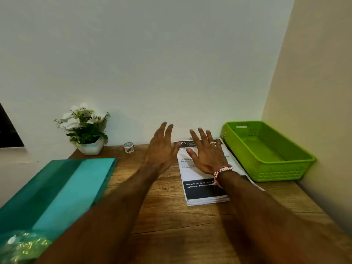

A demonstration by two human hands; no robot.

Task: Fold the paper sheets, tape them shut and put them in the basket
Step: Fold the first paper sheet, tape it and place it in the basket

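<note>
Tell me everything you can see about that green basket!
The green basket is a bright lime, shallow rectangular tray that looks like plastic. Its walls are dotted with rows of small holes, and a slot handle is cut into the far end. It looks empty. It sits upright on the wooden table in the right corner by the wall, just right of the paper sheets. Neither hand touches it.

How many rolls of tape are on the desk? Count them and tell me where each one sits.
1. The tape roll stands at the back of the wooden desk by the wall, between the potted flowers and the left hand. Others may be hidden behind the arms.
</note>
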